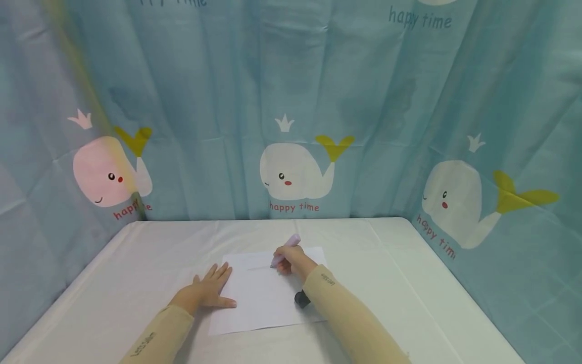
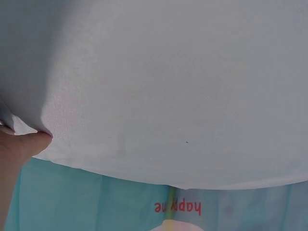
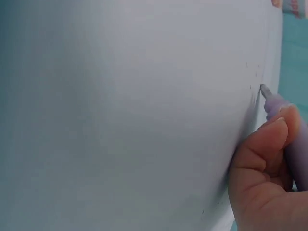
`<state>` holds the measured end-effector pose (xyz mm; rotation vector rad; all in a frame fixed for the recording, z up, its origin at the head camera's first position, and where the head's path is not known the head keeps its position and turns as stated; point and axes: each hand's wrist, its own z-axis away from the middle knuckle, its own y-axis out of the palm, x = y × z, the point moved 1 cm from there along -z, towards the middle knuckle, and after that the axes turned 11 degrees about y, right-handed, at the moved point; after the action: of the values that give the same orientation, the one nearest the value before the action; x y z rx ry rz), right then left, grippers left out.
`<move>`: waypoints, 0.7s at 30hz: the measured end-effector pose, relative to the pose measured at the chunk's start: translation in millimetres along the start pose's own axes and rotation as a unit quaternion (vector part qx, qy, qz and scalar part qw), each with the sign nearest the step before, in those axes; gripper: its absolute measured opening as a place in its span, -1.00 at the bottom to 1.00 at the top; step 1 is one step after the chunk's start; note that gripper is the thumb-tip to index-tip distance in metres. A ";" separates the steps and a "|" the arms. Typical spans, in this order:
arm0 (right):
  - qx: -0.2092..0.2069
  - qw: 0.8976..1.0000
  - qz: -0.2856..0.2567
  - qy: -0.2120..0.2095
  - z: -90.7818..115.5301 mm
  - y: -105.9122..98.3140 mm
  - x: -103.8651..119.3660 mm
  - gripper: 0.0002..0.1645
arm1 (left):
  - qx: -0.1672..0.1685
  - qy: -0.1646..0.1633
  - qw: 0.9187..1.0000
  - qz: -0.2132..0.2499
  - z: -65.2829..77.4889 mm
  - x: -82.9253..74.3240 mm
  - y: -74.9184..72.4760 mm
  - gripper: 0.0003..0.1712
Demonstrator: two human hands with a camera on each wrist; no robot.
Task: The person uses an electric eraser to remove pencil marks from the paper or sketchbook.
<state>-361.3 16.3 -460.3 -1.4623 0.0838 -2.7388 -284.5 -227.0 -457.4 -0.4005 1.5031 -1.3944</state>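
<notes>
A sheet of white paper (image 1: 259,303) lies on the white-covered table. My right hand (image 1: 293,258) pinches a lavender marker (image 1: 294,239) over the upper right part of the sheet, its tip down at the paper. From the tip a faint thin line (image 1: 257,269) runs to the left. In the right wrist view, thumb and forefinger (image 3: 267,139) close round the marker's barrel (image 3: 298,154) behind its grey tip. My left hand (image 1: 206,290) rests flat with fingers spread at the paper's left edge, its thumb on the sheet.
The white tablecloth (image 1: 386,283) extends around the paper to both sides. A small black object (image 1: 301,299) shows beside the right sleeve, over the sheet. Blue curtains (image 1: 218,101) with whale prints enclose the table at the back and both sides.
</notes>
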 end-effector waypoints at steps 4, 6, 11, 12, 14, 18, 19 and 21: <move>0.008 1.000 0.012 0.001 1.1 -0.9 0.9 -0.84 | -0.006 -0.002 1.000 -0.007 0.6 -1.3 0.0 0.27; 0.016 1.000 0.023 0.001 1.4 -3.0 0.6 -0.85 | -0.006 -0.003 1.000 -0.016 0.4 -2.2 0.5 0.26; 0.044 0.999 0.015 0.006 0.8 -7.1 1.0 -0.84 | -0.005 -0.004 1.000 -0.024 -0.4 -1.8 0.9 0.25; 0.047 0.999 0.010 0.003 1.1 -6.9 1.5 -0.84 | -0.006 -0.004 1.000 -0.024 -0.6 -1.4 0.6 0.25; 0.046 0.999 -0.003 0.001 1.3 -5.9 1.2 -0.83 | -0.007 -0.006 1.000 -0.022 -0.8 -0.8 0.5 0.25; 0.028 0.999 -0.022 0.000 1.1 -1.9 0.4 -0.85 | -0.007 -0.006 1.000 -0.021 -0.1 -1.2 -0.1 0.26; 0.025 0.999 -0.025 0.000 0.9 -0.8 -0.1 -0.86 | -0.007 -0.006 1.000 -0.020 0.4 -1.5 0.0 0.26; 0.019 0.999 -0.029 -0.002 1.3 1.1 -0.6 -0.86 | -0.007 -0.005 1.000 -0.019 0.9 -1.7 0.6 0.26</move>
<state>-359.9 15.2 -460.2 -1.4827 -0.0116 -2.7664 -282.9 -226.0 -457.0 -0.4461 1.5037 -1.4104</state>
